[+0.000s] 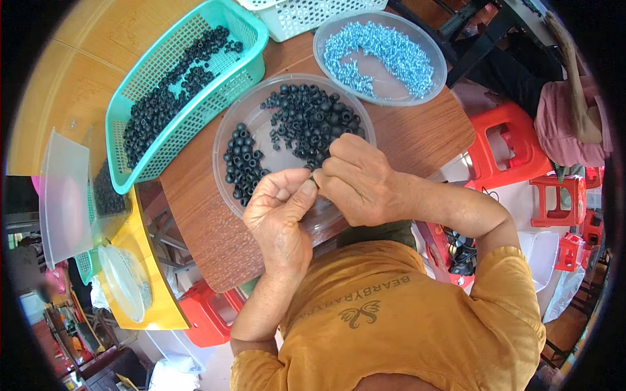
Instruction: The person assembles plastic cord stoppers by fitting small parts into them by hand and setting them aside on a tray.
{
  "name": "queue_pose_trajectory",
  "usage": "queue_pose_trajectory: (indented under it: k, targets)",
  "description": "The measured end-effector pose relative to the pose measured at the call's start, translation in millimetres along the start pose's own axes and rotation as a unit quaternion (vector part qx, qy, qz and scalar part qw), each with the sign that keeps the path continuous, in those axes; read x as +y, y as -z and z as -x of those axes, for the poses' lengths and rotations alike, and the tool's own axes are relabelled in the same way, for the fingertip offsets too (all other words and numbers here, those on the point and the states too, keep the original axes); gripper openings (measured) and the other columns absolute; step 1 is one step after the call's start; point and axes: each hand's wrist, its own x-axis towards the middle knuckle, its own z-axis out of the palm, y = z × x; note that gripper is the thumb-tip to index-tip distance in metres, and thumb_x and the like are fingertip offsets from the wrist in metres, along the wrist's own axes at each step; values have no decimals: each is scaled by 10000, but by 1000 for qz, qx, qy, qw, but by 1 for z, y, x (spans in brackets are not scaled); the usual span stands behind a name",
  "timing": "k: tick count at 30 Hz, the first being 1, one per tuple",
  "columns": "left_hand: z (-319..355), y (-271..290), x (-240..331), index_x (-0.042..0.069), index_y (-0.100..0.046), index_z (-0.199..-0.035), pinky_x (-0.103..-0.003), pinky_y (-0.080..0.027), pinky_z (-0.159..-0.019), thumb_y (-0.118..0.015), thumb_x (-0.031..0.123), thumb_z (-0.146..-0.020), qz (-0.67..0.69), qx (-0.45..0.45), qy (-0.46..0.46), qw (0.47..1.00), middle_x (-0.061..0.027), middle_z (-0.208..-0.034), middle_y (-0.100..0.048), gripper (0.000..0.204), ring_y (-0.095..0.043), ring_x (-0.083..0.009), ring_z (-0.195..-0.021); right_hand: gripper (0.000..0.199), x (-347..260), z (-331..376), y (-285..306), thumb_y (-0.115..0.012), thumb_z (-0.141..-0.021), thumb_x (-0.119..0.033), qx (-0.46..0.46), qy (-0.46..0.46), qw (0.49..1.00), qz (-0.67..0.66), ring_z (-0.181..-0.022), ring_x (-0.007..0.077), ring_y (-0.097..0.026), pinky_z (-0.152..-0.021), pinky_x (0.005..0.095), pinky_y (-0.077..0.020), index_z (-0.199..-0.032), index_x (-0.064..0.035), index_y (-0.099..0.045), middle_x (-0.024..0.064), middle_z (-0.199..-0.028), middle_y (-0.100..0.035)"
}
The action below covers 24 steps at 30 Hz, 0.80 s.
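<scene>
Both hands meet over the near part of a round clear plastic tub. My left hand is closed in a pinch, thumb against fingertips. The fingers of my right hand are curled and meet the left fingertips. A tiny dark piece shows between them, too small and covered to name. Inside the tub lie a pile of black hollow round pieces on the left and a bigger pile of mixed-size black pieces on the right. My right hand covers part of that bigger pile.
A turquoise basket of black pieces stands at the far left, beside a white basket. An oval clear tub of small shiny blue pieces sits far right on the brown table. Red stools and another person's arm are to the right.
</scene>
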Motion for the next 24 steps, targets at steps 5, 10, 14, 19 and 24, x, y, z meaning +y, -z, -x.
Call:
queue_pose_trajectory:
  k: [5, 10, 14, 19, 24]
  targets:
    - [-36, 9, 19, -5, -635, -946, -214, -466, -673, -630, 5, -838, -248, -71, -83, 963, -31, -874, -657, 109, -573, -71, -733, 217, 28, -7, 13, -698, -647, -54, -24, -32, 999, -17, -585, 261, -464, -506, 354, -375, -791, 26, -557, 104, -700, -498]
    - [-108, 28, 25, 34, -644, -946, -383, -470, -778, -564, -55, -744, -572, -65, -335, 746, -149, -889, -669, 234, -631, -290, -822, 154, 99, -33, 37, -698, -739, -119, 22, -154, 983, 99, -646, 268, -564, -583, 370, -454, -812, -21, -604, 112, -718, -577]
    - [-144, 28, 14, 47, -650, -935, -418, -419, -817, -507, -86, -687, -636, -123, -366, 668, -172, -911, -660, 316, -602, -351, -896, 135, 170, -65, 48, -673, -751, -129, 59, -250, 956, 143, -675, 278, -630, -635, 364, -497, -792, -7, -633, 135, -696, -628]
    - [-147, 19, 11, 30, -638, -972, -425, -468, -794, -591, -32, -724, -645, -157, -365, 653, -178, -935, -659, 260, -616, -362, -901, 127, 250, -99, 55, -555, -691, -86, 99, -191, 928, 303, -716, 427, -607, -656, 487, -475, -701, 37, -589, 267, -691, -593]
    - [-143, 21, 17, 49, -648, -992, -395, -489, -766, -568, -6, -754, -635, -136, -284, 706, -179, -896, -666, 257, -641, -331, -849, 147, 283, -110, 33, -512, -667, -25, 81, -192, 913, 352, -778, 452, -607, -713, 505, -477, -752, 44, -610, 282, -760, -611]
